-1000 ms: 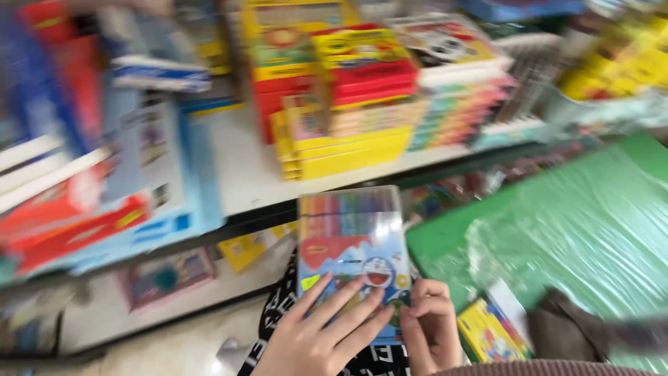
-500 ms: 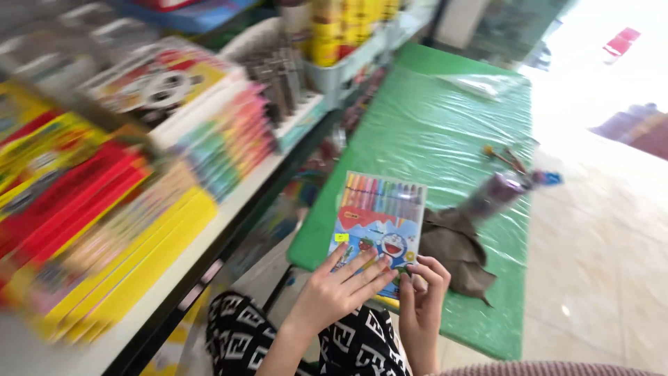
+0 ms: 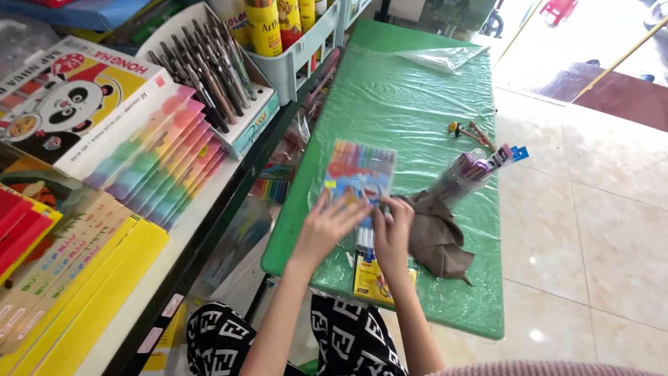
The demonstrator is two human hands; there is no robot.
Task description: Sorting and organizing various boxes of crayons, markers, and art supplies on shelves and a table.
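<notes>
Over green table (image 3: 431,90), both hands (image 3: 327,226) hold marker pack (image 3: 362,170).

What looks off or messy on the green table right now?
Mostly tidy. A brown cloth lies crumpled beside the right hand, a clear bag of pens lies tipped on its side, and loose clear plastic sits bunched at the far end. Both hands, left hand too, hold a marker pack. No visible damage.

Lower edge of the marker pack (image 3: 360,174) hidden behind both hands' fingers (image 3: 346,209), which are motion-blurred. Yellow pack (image 3: 369,278) partly covered by the right hand (image 3: 393,233). Small items (image 3: 467,129) on the counter (image 3: 390,90) too small to identify.
</notes>
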